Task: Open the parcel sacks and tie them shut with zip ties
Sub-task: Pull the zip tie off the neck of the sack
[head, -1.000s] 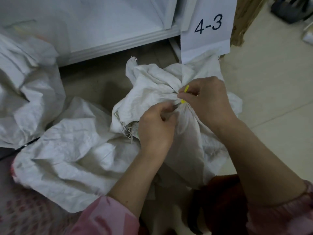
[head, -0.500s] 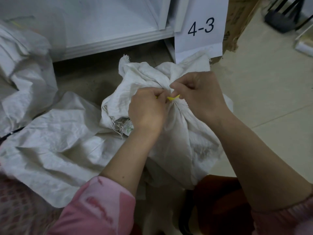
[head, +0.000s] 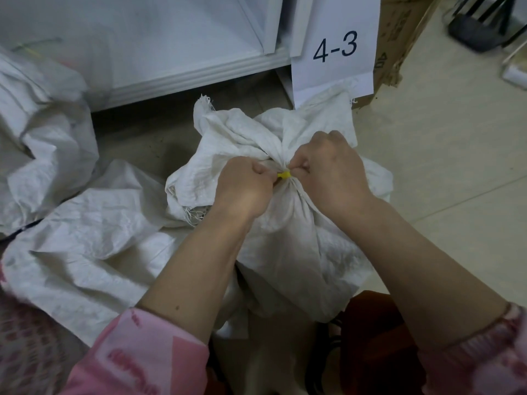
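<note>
A white woven parcel sack (head: 296,252) stands on the floor in front of me, its neck bunched together. Around that neck runs a yellow zip tie (head: 284,175), of which only a short piece shows between my hands. My left hand (head: 242,186) is curled on the tie's left side, fingers pinching it at the gathered cloth. My right hand (head: 330,169) pinches the tie from the right, knuckles up. The sack's loose mouth (head: 228,129) fans out beyond my hands.
Another crumpled white sack (head: 94,232) lies flat to the left, and a third sack (head: 42,143) is heaped at the far left. A white shelf base (head: 185,78) and a paper sign "4-3" (head: 333,49) stand behind. A cardboard box (head: 399,32) is at the right rear.
The yellow tie stood upright in my right fingers a second ago; now it lies tight across the sack's neck. Both hands have come closer together on it.
</note>
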Available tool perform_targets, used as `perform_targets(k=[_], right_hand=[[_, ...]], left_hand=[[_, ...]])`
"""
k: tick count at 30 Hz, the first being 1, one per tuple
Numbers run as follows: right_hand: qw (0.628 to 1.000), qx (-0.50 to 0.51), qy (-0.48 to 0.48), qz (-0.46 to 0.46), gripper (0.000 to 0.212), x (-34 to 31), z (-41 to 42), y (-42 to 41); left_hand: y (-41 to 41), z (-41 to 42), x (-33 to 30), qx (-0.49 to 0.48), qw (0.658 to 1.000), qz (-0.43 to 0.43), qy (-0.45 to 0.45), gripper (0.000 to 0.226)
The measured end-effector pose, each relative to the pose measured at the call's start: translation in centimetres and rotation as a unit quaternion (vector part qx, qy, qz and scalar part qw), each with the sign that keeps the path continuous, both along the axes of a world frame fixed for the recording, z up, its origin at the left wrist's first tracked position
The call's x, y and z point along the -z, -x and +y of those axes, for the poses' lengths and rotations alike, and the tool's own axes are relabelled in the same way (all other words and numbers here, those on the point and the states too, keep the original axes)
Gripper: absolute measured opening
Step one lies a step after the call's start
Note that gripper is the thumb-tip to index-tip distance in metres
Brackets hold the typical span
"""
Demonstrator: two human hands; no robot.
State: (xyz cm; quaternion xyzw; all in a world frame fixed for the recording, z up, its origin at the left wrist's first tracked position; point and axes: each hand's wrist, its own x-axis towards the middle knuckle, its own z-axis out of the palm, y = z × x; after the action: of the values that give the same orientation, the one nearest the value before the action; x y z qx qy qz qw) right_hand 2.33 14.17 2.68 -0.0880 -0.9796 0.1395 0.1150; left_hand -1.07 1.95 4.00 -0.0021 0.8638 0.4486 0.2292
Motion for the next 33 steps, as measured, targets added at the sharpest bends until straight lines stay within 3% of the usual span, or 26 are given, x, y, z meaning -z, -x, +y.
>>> perform_targets(k=[11,15,24,29,33], right_hand=[[0.990,-0.048,-0.081,0.101,0.014,1.0,0.7,-1.3],[0.992,-0.037,-0.087,0.085,0.015,1.5,0.3,-1.6],[0.998,0.038,-0.030,0.044,0.011,1.4,-0.2,-2.2],[0.999,0.051,0.011,0.016,0.017,1.0,-0.4,-2.4],[0.992,0.088,0.020,0.091,0.023,0.7,-0.5,-2.2]], left_hand=[[-0.7,0.6,-0.3,-0.020,0.999,0.009,-0.045,0.017],[-0.8,0.7,-0.4,-0.018,0.998,-0.006,-0.057,0.015],[-1.4,1.2,-2.4,-0.135,0.962,-0.153,-0.180,0.022],[-1.9,1.1,-2.9,-0.135,0.958,-0.163,-0.195,0.024],[-2.0,1.3,-3.2,-0.126,0.961,-0.159,-0.188,0.024]])
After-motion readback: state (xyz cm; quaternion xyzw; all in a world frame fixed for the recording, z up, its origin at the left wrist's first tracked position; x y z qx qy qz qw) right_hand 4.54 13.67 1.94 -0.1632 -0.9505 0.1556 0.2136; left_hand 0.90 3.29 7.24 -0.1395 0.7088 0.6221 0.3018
